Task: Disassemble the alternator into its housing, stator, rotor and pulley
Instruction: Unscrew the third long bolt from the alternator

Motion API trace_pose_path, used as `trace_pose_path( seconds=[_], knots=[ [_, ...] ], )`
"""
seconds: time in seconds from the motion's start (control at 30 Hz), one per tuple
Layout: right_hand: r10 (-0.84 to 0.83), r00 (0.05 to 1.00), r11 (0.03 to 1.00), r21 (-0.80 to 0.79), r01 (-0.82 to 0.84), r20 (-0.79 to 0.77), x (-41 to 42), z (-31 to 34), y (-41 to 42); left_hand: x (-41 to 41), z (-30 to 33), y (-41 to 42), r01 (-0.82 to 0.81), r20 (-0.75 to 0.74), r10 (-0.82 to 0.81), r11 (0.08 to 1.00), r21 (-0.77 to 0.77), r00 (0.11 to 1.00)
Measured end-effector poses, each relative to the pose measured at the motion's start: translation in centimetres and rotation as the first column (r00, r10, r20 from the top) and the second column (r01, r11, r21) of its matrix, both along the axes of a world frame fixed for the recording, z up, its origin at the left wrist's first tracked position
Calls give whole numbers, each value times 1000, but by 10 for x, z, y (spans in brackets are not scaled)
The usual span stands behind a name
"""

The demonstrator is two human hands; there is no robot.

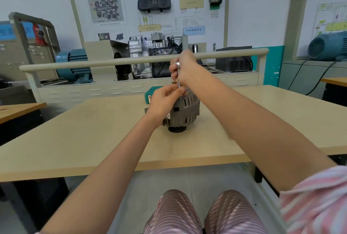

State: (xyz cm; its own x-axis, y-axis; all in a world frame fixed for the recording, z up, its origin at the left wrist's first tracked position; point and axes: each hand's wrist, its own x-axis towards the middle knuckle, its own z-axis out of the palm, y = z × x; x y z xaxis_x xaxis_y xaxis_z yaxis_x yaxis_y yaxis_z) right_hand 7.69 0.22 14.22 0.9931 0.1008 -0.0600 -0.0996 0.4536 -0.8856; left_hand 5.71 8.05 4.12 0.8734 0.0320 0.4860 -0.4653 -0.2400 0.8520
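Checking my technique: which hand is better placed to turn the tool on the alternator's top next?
Right. The right hand already grips the upright metal tool at its top, above the alternator. The left hand sits lower, fingers at the tool's base, steadying it.

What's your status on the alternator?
Right hand gripping socket driver upright. Left hand steadying its lower end. Alternator whole, pulley down. Nothing blocking.

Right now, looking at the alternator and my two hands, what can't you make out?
- Head view: where the metal tool meets the alternator is hidden by the left hand.
- The tool's top is covered by the right hand.
- The pulley sits underneath, mostly hidden by the housing.
- The teal case behind is blocked by the left hand.
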Motion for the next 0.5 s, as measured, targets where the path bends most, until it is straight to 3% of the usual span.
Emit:
trace_pose_path(
  seconds=[0.13,0.3,0.4,0.47,0.5],
  knots=[
    [430,902,882,-199,-428,-35,11,4,-14,-1,-1,1,44,-18,-44,999,-3,999],
    [502,862,845,-169,-507,-72,15,4,-16,-1,4,5,65,-41,-66,998,-7,997],
    [314,949,940,-130,-314,-22,10,2,-9,0,4,5,55,-32,-56,998,-6,998],
    [-3,999,1000,-8,4,32,1,-3,1,1,2,4,31,-11,-32,999,-16,999],
    [-192,980,978,93,187,59,-2,-7,7,1,1,3,8,-6,-8,1000,-14,1000]
  ],
)
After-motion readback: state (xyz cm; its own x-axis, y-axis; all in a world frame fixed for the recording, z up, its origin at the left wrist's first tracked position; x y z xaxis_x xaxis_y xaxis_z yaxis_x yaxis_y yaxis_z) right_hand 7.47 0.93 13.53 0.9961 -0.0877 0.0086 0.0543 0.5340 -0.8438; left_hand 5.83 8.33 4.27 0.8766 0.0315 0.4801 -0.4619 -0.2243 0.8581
